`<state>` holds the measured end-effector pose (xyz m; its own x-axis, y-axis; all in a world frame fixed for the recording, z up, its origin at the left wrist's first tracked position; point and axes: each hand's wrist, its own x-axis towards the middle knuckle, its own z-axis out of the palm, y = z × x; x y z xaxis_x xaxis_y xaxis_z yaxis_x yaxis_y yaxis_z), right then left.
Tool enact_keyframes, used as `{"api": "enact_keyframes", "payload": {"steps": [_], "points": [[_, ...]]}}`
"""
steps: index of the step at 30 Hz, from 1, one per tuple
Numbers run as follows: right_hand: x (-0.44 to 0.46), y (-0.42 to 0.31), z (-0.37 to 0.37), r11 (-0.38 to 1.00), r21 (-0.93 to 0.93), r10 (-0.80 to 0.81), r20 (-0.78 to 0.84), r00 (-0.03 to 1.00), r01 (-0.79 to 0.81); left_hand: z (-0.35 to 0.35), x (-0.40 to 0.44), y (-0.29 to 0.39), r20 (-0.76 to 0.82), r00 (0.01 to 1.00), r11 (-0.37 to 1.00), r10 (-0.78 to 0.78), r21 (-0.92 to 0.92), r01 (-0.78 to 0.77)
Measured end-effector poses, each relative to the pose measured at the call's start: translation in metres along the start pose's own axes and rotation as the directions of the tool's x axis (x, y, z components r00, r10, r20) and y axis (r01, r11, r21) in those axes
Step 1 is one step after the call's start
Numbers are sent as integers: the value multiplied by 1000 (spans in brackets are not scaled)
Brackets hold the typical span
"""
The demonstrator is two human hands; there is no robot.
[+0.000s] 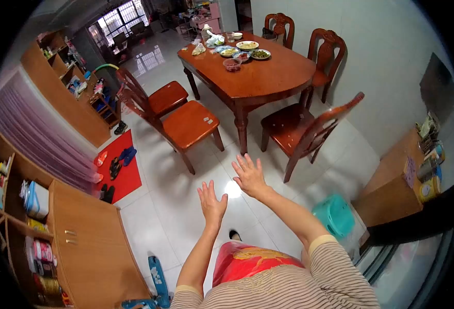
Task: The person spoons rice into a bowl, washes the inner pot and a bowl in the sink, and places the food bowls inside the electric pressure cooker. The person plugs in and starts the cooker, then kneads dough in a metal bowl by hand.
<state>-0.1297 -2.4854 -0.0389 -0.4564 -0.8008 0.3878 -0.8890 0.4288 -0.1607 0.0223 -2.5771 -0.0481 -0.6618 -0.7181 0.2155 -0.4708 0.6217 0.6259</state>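
Both of my hands are stretched out in front of me, over the tiled floor [186,226]. My left hand [212,205] has its fingers raised and apart, with nothing in it. A little higher and to the right, my right hand [249,176] is spread wide and also bare. Neither one touches anything. Beyond them stands a wooden dining table [273,77] with several dishes, among them a plate of green food [260,54] and a bowl of reddish food [232,64]. The nearest chairs are an orange-brown chair [191,123] and a dark red chair [294,129].
A teal plastic bin [334,215] stands at the right, near a wooden cabinet [392,180]. To the left are a wooden cupboard [90,242], a red mat [126,175] with shoes, and a blue scooter-like object [159,278] by my feet. More chairs [326,56] line the wall.
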Motion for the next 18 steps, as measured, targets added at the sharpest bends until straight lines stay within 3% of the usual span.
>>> {"api": "enact_keyframes", "payload": {"steps": [5,10,18], "points": [[100,55,61,997,70,38,-4,999,-38,52,135,-14,78,996,999,46,-23,-45],[224,115,92,980,48,188,98,977,-194,92,285,-6,171,983,995,71,-86,-56],[360,206,99,940,0,340,82,937,-341,152,475,43,195,937,954,288,-146,-263]]}}
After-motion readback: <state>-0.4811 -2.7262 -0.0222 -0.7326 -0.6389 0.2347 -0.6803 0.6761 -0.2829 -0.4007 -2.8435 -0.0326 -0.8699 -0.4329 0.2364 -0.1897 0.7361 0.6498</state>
